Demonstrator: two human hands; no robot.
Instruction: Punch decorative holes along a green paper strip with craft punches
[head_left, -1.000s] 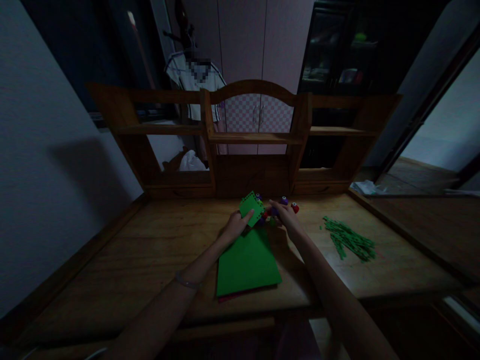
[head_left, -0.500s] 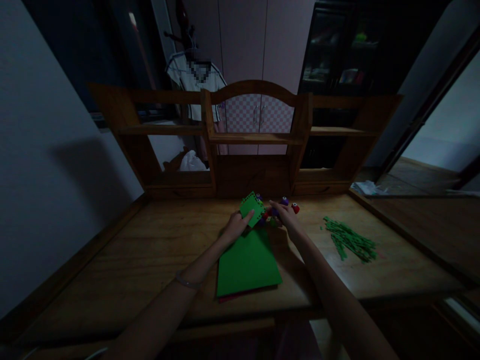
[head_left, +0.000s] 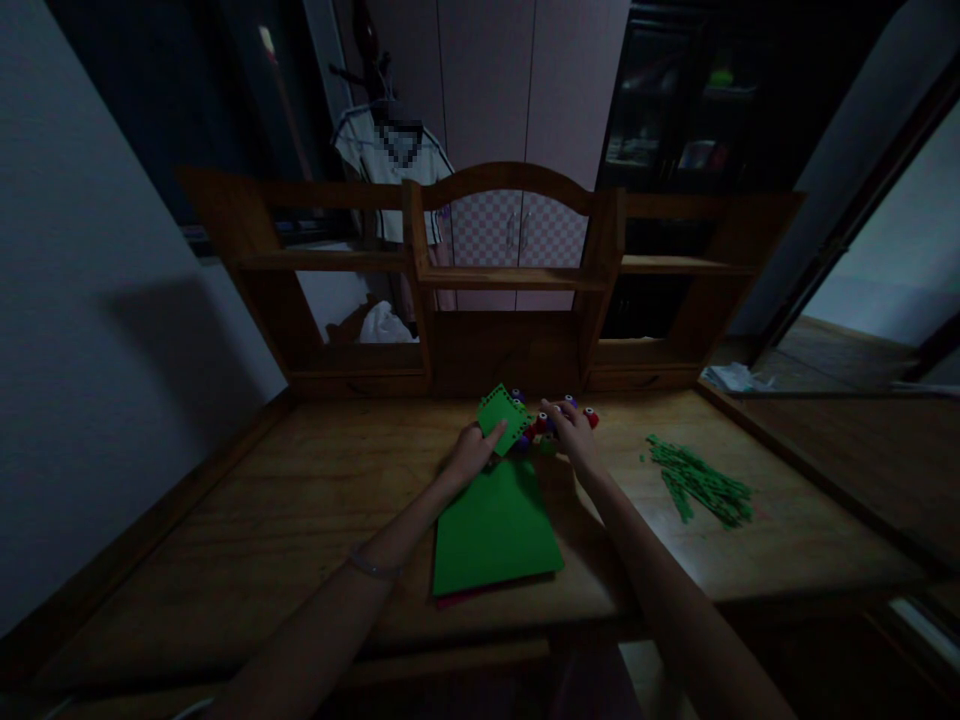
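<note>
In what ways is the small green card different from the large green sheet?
The card is held in the left hand; the sheet lies on the desk. The card has dotted edges, the sheet plain ones. Both are green.

The left hand (head_left: 472, 451) holds a small green sheet with punched edges (head_left: 501, 418) above larger green paper (head_left: 496, 530); the right hand (head_left: 571, 432) is among red and purple round pieces (head_left: 591, 418) on the wooden surface (head_left: 315, 490).

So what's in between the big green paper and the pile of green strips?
The person's right arm crosses there, with bare desk on both sides, between the green paper and green strips. The head view shows it.
</note>
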